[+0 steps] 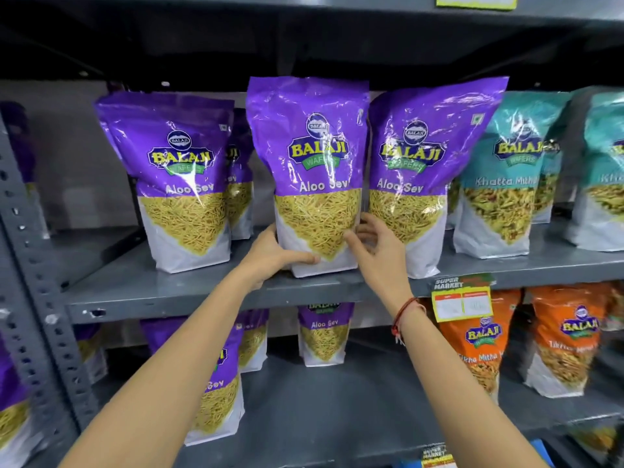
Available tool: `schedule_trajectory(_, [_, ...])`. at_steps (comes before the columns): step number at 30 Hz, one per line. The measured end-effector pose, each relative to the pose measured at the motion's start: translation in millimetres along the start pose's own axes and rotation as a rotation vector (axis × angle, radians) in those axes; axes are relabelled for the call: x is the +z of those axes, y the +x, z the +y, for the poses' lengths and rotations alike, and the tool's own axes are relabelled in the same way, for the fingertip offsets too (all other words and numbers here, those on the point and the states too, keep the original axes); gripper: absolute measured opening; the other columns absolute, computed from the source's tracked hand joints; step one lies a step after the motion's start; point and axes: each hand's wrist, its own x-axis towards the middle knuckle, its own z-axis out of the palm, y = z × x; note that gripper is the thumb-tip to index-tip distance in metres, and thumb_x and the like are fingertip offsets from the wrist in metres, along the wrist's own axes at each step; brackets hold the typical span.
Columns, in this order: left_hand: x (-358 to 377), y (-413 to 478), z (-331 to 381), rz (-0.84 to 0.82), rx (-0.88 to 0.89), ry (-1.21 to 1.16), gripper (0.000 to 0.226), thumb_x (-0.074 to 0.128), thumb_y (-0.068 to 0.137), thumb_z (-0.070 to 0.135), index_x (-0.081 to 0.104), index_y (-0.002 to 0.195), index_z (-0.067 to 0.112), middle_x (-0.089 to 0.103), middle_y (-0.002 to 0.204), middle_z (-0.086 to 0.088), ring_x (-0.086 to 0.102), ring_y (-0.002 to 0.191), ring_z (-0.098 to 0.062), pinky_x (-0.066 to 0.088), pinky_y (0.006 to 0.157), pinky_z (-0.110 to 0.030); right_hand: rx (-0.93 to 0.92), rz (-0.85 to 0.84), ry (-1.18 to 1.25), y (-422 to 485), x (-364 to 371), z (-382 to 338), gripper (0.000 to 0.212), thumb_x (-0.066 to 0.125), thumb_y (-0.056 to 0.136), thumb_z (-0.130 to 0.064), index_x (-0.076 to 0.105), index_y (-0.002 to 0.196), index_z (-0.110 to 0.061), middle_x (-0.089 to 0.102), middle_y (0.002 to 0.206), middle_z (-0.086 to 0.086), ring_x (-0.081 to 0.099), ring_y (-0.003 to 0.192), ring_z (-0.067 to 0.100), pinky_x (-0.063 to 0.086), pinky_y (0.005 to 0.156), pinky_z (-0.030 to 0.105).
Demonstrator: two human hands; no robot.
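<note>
Aloo Sev pouch (314, 177): upright, mid grey shelf (202, 292) | left hand (275, 253), right hand (376, 251): fingers curled round lower edges, thumbs in front | handling: seat base flat, label forward, squeeze lightly.

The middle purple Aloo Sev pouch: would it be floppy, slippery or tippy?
Probably light for its size: the middle Aloo Sev pouch is puffy and shows thin loose strands. Its glossy, crinkled film looks slippery and soft, so it may buckle where the left hand and right hand grip its base. Tall on a narrow base, it could tip.
</note>
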Motion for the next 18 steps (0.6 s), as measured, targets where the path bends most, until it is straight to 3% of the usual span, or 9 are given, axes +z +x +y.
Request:
schedule_trajectory(3, [-13.9,-19.2,5.3,-0.05,0.032,-0.028,0.062,0.092,0.038,0.028,0.061,0.092,0.026,0.074,0.08,0.025,0.068,0.079,0.006,0.049,0.064,-0.007,-0.037,0.001,0.039,-3.5,-5.1,-7.2,0.059,0.073,0.075,-0.04,0.054,0.123,-0.013,0.062,0.113,0.007,0.059,0.102,0.017,0.05,0.083,0.024])
schedule_trajectory(6, [-23.5,-44.1,15.1,-0.051,0.072,-0.05,0.065,0.091,0.041,0.026,0.062,0.099,0.025,0.074,0.09,0.023,0.068,0.088,0.003,0.05,0.07,-0.009,-0.093,0.02,0.124,-15.9,-9.7,-19.3,0.06,0.072,0.063,-0.056,0.054,0.114,-0.029,0.06,0.104,-0.003,0.057,0.096,0.006,0.049,0.078,0.018])
schedule_trajectory(11, [-28.1,-93.3,16.9,-0.058,0.101,-0.052,0.073,0.091,0.04,0.033,0.059,0.106,0.031,0.073,0.102,0.022,0.067,0.098,0.0,0.05,0.076,-0.009,-0.036,-0.024,0.332,-47.7,-11.9,-25.9,0.067,0.082,0.053,-0.053,0.045,0.108,-0.048,0.057,0.113,-0.003,0.056,0.111,0.011,0.053,0.092,0.035])
schedule_trajectory(14, [-23.2,-121.3,5.0,-0.063,0.07,-0.066,0.078,0.092,0.038,0.038,0.059,0.108,0.03,0.073,0.106,0.016,0.067,0.103,-0.005,0.052,0.082,-0.016,0.006,-0.201,0.45,-71.5,-10.2,-23.4,0.07,0.081,0.055,-0.054,0.046,0.115,-0.043,0.061,0.12,-0.008,0.059,0.115,0.01,0.051,0.096,0.035])
schedule_trajectory(16, [-18.0,-138.4,-6.5,-0.079,0.047,-0.055,0.073,0.092,0.04,0.035,0.061,0.106,0.034,0.073,0.107,0.013,0.067,0.104,-0.008,0.053,0.085,-0.021,0.027,-0.299,0.492,-89.6,-6.5,-19.3,0.073,0.078,0.057,-0.059,0.049,0.118,-0.034,0.067,0.115,-0.014,0.061,0.111,0.005,0.051,0.09,0.025])
schedule_trajectory(18, [-12.7,-153.7,-20.6,-0.081,0.026,-0.031,0.067,0.092,0.041,0.031,0.061,0.1,0.04,0.073,0.105,0.016,0.067,0.102,-0.006,0.052,0.081,-0.016,0.056,-0.327,0.486,-108.0,-2.8,-14.3,0.069,0.078,0.056,-0.059,0.051,0.114,-0.033,0.069,0.108,-0.023,0.063,0.104,-0.001,0.05,0.082,0.014])
